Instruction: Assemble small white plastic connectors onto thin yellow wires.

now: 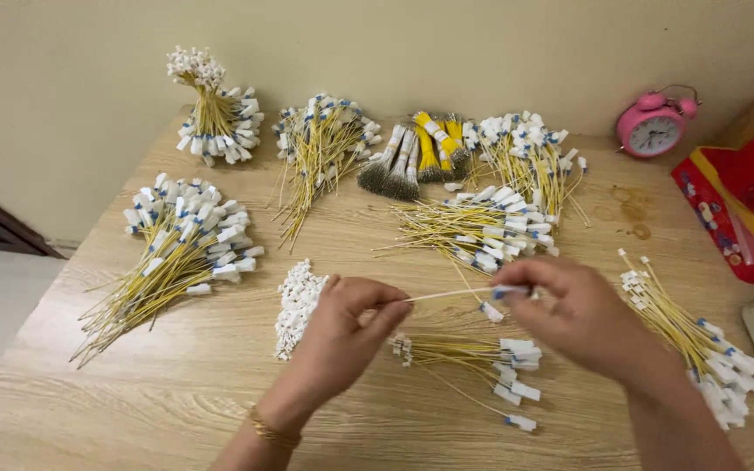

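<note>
Two hands over the wooden surface [220, 384]: my left hand [346, 318] pinches the bare end of one yellow wire [447, 295], my right hand [569, 310] pinches its white-tagged end at 3 o'clock, loose bundle [473, 362] just below at 6 o'clock; best kept taut, level, clear of neighbouring piles.

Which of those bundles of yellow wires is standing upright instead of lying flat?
The tied yellow wire bundle with white tags at the table's far left corner; it alone stands on end, the others lie flat.
</note>
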